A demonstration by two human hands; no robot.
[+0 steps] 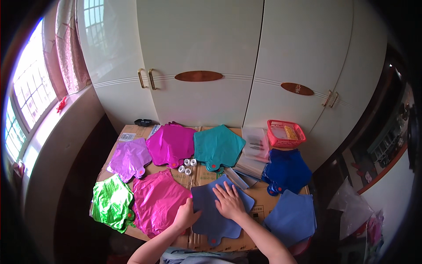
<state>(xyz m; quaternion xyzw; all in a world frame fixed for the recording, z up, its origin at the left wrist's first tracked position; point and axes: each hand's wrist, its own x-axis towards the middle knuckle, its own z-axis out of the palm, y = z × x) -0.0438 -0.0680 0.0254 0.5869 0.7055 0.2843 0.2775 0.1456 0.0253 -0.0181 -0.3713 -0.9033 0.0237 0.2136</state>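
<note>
Slate-blue foil balloon [217,211], flat and star-shaped, lies on a table covered in brown cardboard [200,176] before white wardrobe doors [198,53], a window [26,92] off to our left. Our right hand [228,201] rests open on it, fingers spread flat; our left hand [188,214] curls over its left edge, though we cannot tell how firmly it grips. Just left of that hand lies a crinkled pink balloon [156,200], beyond it a shiny green one [112,202]. Ahead of our hands sit purple [129,159], magenta [170,143] and teal [218,146] stars, with small white rolls [187,166] between. Right of our right hand lie clear plastic sleeves [255,147], dark blue balloons [286,169] and a red basket [285,133], its contents hard to make out. The near table edge is hidden by our forearms.
</note>
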